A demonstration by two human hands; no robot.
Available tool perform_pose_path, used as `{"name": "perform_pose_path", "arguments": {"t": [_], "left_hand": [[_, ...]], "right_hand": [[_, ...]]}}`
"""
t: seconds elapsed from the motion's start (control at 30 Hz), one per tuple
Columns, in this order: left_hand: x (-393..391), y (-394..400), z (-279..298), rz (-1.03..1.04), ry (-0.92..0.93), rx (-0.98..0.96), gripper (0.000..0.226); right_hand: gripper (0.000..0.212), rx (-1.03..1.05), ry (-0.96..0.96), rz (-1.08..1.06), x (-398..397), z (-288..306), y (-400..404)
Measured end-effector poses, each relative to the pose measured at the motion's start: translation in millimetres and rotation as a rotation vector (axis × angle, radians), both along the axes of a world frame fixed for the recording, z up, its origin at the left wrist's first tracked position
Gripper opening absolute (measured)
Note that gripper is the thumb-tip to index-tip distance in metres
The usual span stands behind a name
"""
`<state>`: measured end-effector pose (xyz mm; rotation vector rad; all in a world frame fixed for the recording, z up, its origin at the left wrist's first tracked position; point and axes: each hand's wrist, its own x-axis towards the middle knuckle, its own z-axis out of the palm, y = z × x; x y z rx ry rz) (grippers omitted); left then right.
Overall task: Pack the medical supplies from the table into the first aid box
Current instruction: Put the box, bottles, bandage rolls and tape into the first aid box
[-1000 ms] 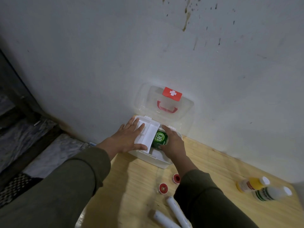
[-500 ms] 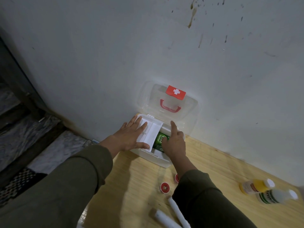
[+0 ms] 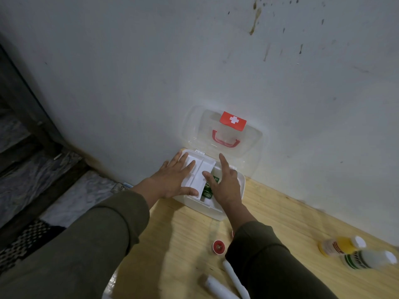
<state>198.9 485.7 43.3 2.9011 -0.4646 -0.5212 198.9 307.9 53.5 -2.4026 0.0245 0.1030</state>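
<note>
The white first aid box [image 3: 216, 209] stands open against the wall, its clear lid [image 3: 250, 147] with a red cross and red handle leaning back. My left hand [image 3: 172, 180] lies flat on the white inner tray [image 3: 203, 169], which sits tilted over the box's left half. My right hand [image 3: 225, 183] hovers over the right half with fingers spread, holding nothing. A green-labelled item [image 3: 209, 187] lies inside the box between my hands, partly hidden.
On the wooden table [image 3: 183, 234] lie a red cap [image 3: 218, 247], two white tubes [image 3: 234, 279], a yellow bottle [image 3: 341, 246] and a clear green-striped bottle [image 3: 367, 258] at the right. The table's left edge drops to a dark floor.
My right hand has let go of the green-labelled item, which now lies down inside the box, and its fingers have spread open. My left hand stays on the tray.
</note>
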Motion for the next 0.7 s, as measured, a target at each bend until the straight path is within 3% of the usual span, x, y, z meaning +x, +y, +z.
{"name": "perform_pose_path", "arguments": {"t": [0.5,0.7], "left_hand": [[-1.7,-2.2,5.0,0.055,-0.01,-0.084,0.094],[-0.2,-19.9,18.0,-0.03,-0.088,-0.146,0.089]], "right_hand": [[0.064,-0.121,-0.005,-0.026,-0.2,7.7,-5.9],[0.063,-0.161,-0.085,-0.108,-12.9,29.1,-29.9]]}}
